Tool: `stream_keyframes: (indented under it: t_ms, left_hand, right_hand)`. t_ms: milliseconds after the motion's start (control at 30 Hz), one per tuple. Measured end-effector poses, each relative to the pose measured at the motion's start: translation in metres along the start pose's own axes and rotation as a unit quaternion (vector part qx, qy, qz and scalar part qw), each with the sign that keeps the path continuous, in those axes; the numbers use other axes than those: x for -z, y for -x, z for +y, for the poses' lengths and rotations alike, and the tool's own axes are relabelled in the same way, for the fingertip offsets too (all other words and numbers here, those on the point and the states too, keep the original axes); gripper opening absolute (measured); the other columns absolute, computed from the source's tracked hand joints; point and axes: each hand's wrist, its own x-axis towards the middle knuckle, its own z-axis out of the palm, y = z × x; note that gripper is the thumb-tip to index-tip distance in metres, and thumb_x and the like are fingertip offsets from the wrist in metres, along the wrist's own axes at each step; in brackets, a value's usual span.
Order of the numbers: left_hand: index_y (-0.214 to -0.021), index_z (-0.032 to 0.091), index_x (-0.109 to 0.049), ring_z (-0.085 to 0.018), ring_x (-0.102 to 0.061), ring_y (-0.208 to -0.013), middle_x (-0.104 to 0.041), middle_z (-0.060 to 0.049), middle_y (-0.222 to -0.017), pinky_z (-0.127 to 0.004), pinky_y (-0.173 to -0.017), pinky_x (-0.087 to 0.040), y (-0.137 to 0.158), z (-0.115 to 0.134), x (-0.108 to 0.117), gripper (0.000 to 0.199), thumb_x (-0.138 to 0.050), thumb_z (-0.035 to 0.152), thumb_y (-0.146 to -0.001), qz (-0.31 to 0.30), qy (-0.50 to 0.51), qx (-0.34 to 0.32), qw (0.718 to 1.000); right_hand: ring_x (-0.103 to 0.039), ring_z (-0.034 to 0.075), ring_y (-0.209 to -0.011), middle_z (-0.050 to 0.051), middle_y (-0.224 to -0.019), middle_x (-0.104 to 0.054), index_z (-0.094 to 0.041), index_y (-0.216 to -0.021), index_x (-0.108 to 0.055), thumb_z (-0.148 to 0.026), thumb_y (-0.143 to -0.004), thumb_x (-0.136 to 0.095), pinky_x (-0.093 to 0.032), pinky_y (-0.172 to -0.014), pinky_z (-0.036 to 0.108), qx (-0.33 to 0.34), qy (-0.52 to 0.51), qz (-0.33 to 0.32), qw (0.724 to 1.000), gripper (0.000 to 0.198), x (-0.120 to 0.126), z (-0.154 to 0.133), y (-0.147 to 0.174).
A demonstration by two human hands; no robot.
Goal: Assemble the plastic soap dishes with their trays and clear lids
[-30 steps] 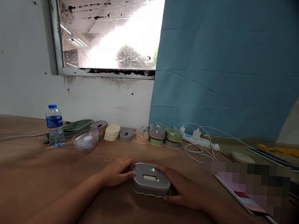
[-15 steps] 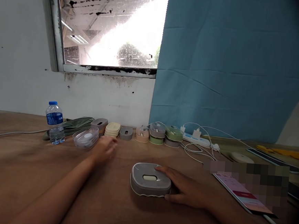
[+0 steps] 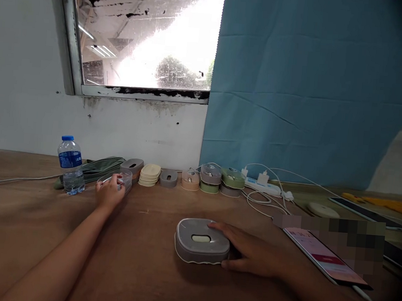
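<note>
My right hand (image 3: pixel 245 251) grips the near right end of a grey oval box (image 3: pixel 201 255), fingers on its top and thumb low at its side. The box has a slot in its lid, with something cream showing through. Farther off on the left, my left hand (image 3: pixel 110 193) reaches over a shallow clear plastic container (image 3: pixel 126 180). Its fingers are bent and drawn together inside the container; what they hold, if anything, is hidden. Just behind that container are a grey and brown slotted box (image 3: pixel 132 166) and stacked cream lids (image 3: pixel 149 174).
A water bottle (image 3: pixel 71 166) stands at the left, beside a dark green pouch (image 3: pixel 104 168). Small oval boxes (image 3: pixel 190 180) in several colours line the wall. At the right are a power strip (image 3: pixel 262 187) with white cables and a phone (image 3: pixel 328 260) on the table (image 3: pixel 136 266).
My left hand has moved left, from beside the clear container to over it, with its fingers inside. My right hand stays on the grey box. The view has shifted slightly.
</note>
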Motion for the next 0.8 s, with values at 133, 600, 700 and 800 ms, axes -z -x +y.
stream_keyframes:
  t_ms: [133,600,700,800]
  left_hand:
    - [-0.1,0.023,-0.048,-0.023,-0.061,-0.091,-0.07,-0.003,-0.091,-0.04,-0.09,-0.03,-0.001,-0.002,0.002,0.028,-0.045,0.019,-0.072,0.003,0.039,0.002,0.999]
    - [-0.095,0.022,-0.051,-0.017,-0.06,-0.073,-0.065,-0.003,-0.087,-0.034,-0.081,-0.043,0.011,0.026,0.01,0.023,-0.057,0.026,-0.073,0.113,0.235,-0.055,0.964]
    - [-0.096,0.022,-0.047,-0.015,-0.059,-0.074,-0.063,-0.002,-0.09,-0.029,-0.072,-0.048,0.024,0.055,0.017,0.03,-0.062,0.031,-0.072,0.089,0.426,-0.052,0.899]
    - [-0.096,0.022,-0.043,-0.01,-0.059,-0.063,-0.061,0.0,-0.087,-0.026,-0.066,-0.05,0.041,0.087,0.021,0.038,-0.067,0.032,-0.069,0.005,0.613,-0.003,0.79]
  right_hand:
    - [-0.033,0.029,-0.127,0.008,-0.142,-0.031,-0.023,-0.138,-0.027,-0.048,-0.073,-0.06,-0.03,-0.103,0.042,0.0,0.002,0.008,1.0,0.077,-0.002,0.0,0.001]
    - [-0.022,0.027,-0.132,0.009,-0.146,-0.019,-0.021,-0.141,-0.018,-0.045,-0.076,-0.058,-0.025,-0.106,0.041,-0.012,0.021,0.003,1.0,0.08,-0.006,-0.003,0.001]
    - [-0.016,0.03,-0.133,0.011,-0.147,-0.014,-0.02,-0.141,-0.016,-0.052,-0.074,-0.059,-0.023,-0.106,0.045,-0.008,0.047,0.038,0.998,0.086,-0.011,-0.002,0.0]
    - [-0.011,0.031,-0.134,0.011,-0.148,-0.007,-0.021,-0.141,-0.013,-0.057,-0.074,-0.056,-0.024,-0.105,0.047,0.023,0.081,0.098,0.992,0.087,-0.015,-0.002,-0.002]
